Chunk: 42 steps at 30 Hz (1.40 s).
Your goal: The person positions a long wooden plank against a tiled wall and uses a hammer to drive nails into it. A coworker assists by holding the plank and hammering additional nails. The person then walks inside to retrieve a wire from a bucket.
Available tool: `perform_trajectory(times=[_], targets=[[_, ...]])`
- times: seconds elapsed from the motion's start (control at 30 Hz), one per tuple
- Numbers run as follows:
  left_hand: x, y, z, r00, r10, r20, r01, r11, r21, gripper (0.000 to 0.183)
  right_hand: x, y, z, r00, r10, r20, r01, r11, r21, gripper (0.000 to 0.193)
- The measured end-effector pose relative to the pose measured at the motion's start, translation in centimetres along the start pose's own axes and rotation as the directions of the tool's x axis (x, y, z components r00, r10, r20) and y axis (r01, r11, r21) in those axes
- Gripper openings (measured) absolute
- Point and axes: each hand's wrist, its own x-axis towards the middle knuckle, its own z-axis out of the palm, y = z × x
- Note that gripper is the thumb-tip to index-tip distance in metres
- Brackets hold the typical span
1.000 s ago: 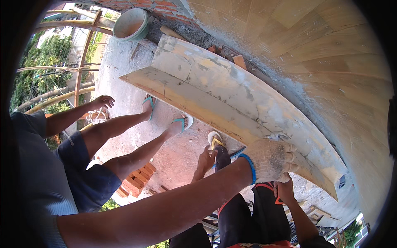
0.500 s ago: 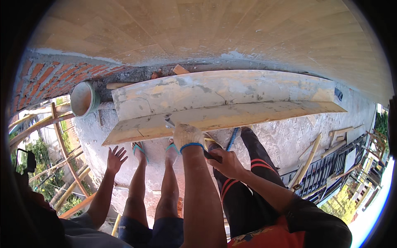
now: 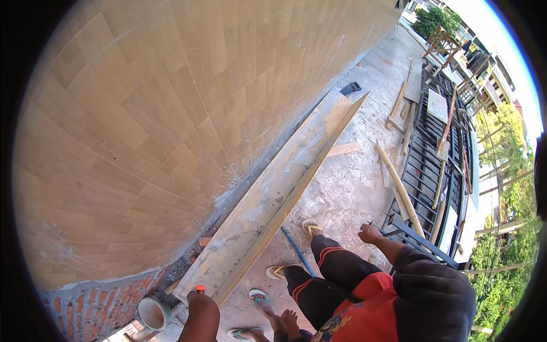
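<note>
My right hand [image 3: 371,233] is out to the right, its fingers curled, with a small dark tip showing at them; I cannot make out what it holds. A bare forearm [image 3: 203,316] rises at the lower left beside an orange-red object [image 3: 200,288], at the near end of a long, L-shaped, mortar-stained board [image 3: 268,208]. Whether that arm is mine I cannot tell, since no blue wristband shows. Another hand [image 3: 291,322], fingers apart, appears close to a co-worker's sandalled foot [image 3: 259,296]; it seems to be the co-worker's.
A wood-patterned tiled wall [image 3: 154,125] runs along the board's far side, above bare brickwork [image 3: 85,310]. A bucket [image 3: 155,313] stands by its near end. A blue rod [image 3: 297,251] lies near my feet. Black metal railings [image 3: 419,188] with poles and planks lie to the right.
My view has swung right and tilted. My right hand has moved from the board's middle out to the right. The hand with the blue wristband and trowel no longer shows clearly.
</note>
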Motion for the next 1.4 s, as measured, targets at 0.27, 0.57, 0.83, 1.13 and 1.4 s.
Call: perform_trajectory(times=[0.27, 0.57, 0.83, 1.13, 1.4], targets=[[-8.6, 5.5, 7.4, 0.983, 0.178, 0.052, -0.181, 0.982, 0.052, 0.041, -2.5, 9.7, 0.7, 0.999, -0.001, 0.050, -0.017, 0.933, 0.360, 0.037], [-7.1, 20.3, 6.8, 0.994, 0.018, 0.104, 0.079, 0.523, -0.848, 0.039, -1.1, 16.5, 1.5, 0.990, -0.042, 0.137, -0.080, 0.633, 0.770, 0.031], [-18.0, 29.0, 2.4, 0.950, 0.102, 0.294, 0.189, 0.561, -0.806, 0.036, 2.4, 25.0, -4.8, 0.983, -0.169, -0.070, 0.181, 0.843, 0.507, 0.039], [-22.8, 28.0, 3.9, 0.947, 0.003, 0.322, 0.299, 0.362, -0.883, 0.030, 2.8, 20.0, -1.7, 0.851, -0.501, 0.157, 0.399, 0.811, 0.428, 0.034], [-22.5, 29.4, 5.0, 0.938, 0.038, 0.343, 0.318, 0.292, -0.902, 0.028, 5.1, 17.8, -2.2, 0.796, -0.556, 0.238, 0.437, 0.801, 0.410, 0.022]])
